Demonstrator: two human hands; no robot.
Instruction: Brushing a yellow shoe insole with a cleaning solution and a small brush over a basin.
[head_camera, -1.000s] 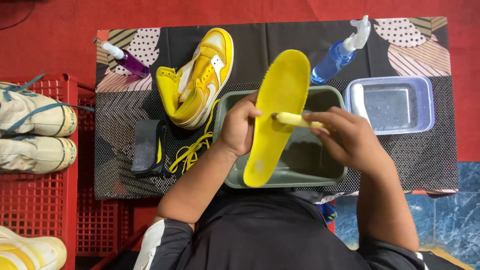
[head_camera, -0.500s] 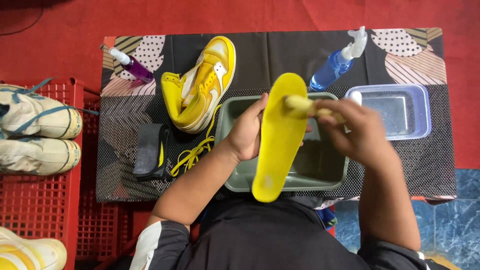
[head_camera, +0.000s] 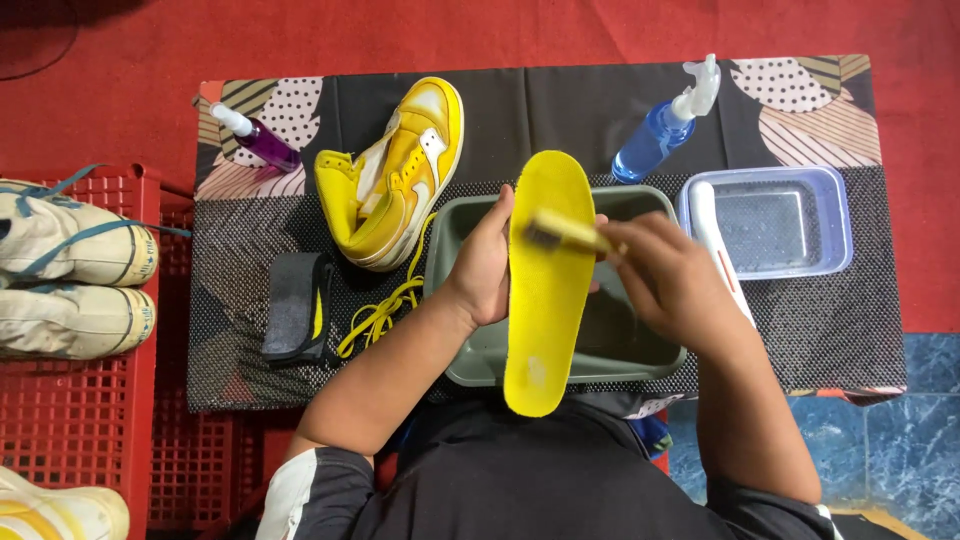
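My left hand (head_camera: 482, 265) holds a long yellow insole (head_camera: 545, 285) by its left edge, over a grey-green plastic basin (head_camera: 470, 350). My right hand (head_camera: 670, 280) grips a small brush (head_camera: 560, 232) with a pale yellow handle; its bristles press on the upper part of the insole. A yellow and white high-top shoe (head_camera: 395, 180) lies on its side to the left of the basin, with loose yellow laces (head_camera: 385, 310) below it.
A blue spray bottle (head_camera: 660, 130) and a purple bottle (head_camera: 260, 138) lie at the back of the black mat. A clear rectangular tub (head_camera: 835, 225) with a white brush handle (head_camera: 705, 215) sits right. A black insole (head_camera: 292, 308) lies left. Red crates (head_camera: 80, 420) hold pale shoes (head_camera: 70, 270).
The brush has moved up and left along the insole, from its middle toward the upper part. My left hand keeps the insole over the basin.
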